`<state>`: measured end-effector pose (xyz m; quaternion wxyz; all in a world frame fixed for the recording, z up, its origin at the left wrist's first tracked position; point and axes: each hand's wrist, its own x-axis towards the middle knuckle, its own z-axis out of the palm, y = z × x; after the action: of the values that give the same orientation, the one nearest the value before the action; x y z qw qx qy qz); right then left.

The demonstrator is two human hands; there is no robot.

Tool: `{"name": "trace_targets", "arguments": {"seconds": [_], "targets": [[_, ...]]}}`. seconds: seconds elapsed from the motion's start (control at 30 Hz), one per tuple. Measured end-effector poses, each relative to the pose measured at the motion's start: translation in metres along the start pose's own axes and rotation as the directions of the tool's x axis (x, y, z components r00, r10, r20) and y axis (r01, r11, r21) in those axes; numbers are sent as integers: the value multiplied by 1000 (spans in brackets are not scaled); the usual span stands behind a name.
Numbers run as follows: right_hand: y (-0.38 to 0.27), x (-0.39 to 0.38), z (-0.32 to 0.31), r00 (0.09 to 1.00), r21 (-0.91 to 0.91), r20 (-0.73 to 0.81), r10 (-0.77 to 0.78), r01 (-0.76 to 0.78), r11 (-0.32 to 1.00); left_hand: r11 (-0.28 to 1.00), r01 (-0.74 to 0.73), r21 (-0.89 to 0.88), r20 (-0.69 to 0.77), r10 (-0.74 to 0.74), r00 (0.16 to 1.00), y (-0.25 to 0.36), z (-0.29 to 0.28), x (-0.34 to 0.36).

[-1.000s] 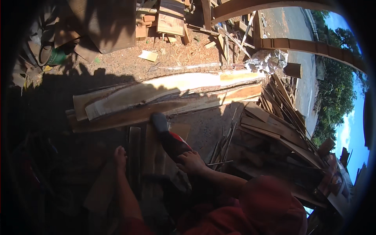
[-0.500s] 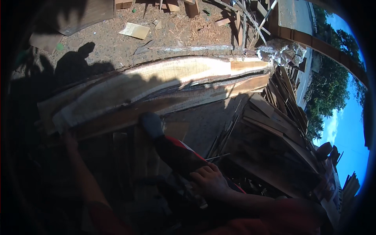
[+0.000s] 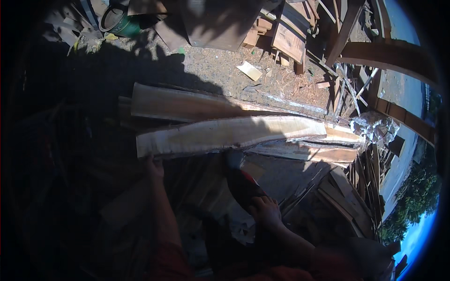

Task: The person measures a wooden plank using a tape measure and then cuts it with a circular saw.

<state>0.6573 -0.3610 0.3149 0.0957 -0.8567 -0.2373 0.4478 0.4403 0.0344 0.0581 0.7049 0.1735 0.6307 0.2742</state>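
Centrally: left hand (image 3: 153,167) gripping pale plank (image 3: 229,135) end; right hand (image 3: 266,209), lower centre, clamped on red-black power tool (image 3: 241,183); green bucket (image 3: 118,21) upper left.

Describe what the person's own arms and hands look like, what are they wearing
Both forearms are bare, rising from the lower edge in deep shade. The left hand and right hand wear no gloves. Reddish-orange cloth shows at the bottom of the picture, probably clothing; no watch or rings are discernible.

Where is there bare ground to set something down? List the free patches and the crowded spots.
Free: the gravel strip between the long pale plank and the stacked timber, holding only a small wood offcut. Crowded: the scrap pile right of the power tool under the right hand; the left hand touches the plank's end.
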Motion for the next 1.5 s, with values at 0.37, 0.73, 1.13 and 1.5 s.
{"name": "trace_targets", "arguments": {"seconds": [0.37, 0.73, 1.13, 1.5], "targets": [[-56, 51, -112, 742, -105, 33, -669, 668, 736, 452, -501, 738, 474, 181, 862, 70, -12, -444], [-75, -25, -144, 546, -413, 796, -261, 806, 424, 945, -269, 186, 365, 188, 912, 79, -71, -585], [-315, -319, -61, 289, -357, 768, -571, 934, -7, 838, -520, 166, 342, 446, 827, 31, -280, -686], [-400, -582, 166, -240, 156, 925, -295, 947, -281, 525, -805, -276, -437, 677, 592, -41, -396, -753]]}}
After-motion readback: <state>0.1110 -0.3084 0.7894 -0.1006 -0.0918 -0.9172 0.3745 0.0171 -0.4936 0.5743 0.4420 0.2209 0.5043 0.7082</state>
